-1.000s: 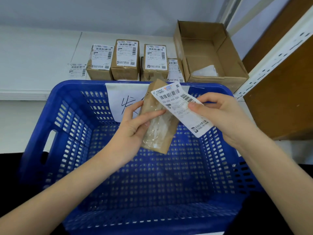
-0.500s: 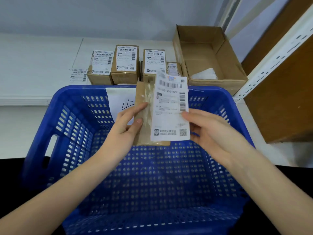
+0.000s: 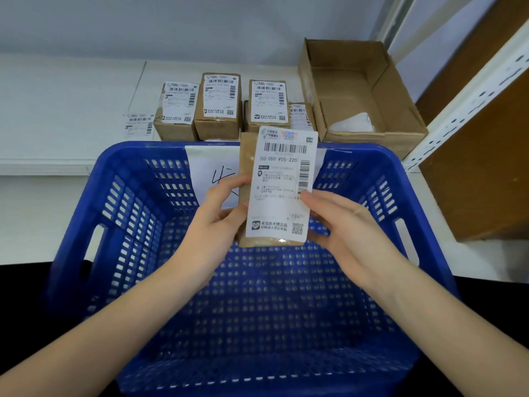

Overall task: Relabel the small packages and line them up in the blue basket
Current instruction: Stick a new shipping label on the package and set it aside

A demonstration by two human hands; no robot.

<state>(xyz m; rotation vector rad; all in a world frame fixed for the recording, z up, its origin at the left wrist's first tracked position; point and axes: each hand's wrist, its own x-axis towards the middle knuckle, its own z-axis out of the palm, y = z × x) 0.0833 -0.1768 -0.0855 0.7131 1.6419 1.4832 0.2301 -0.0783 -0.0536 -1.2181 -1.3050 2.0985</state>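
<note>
A small brown package [image 3: 245, 167] stands upright over the blue basket [image 3: 137, 224]. My left hand [image 3: 217, 213] grips its left edge. A white shipping label [image 3: 282, 184] lies over the package's front, square to it. My right hand [image 3: 340, 224] holds the package's right side, with the thumb on the label's right edge. Several labelled brown packages [image 3: 217, 107] stand in a row on the white shelf behind the basket. Nothing lies inside the basket.
An open cardboard box [image 3: 357, 87] with white paper inside sits at the back right. A loose label [image 3: 137, 124] lies on the shelf at the left. A white paper sign [image 3: 211, 167] hangs on the basket's far wall. A brown panel [image 3: 481, 138] and white upright stand at right.
The label went from tilted and held off the package to laid flat and upright over its front. The package has turned upright and both hands have closed in on its sides.
</note>
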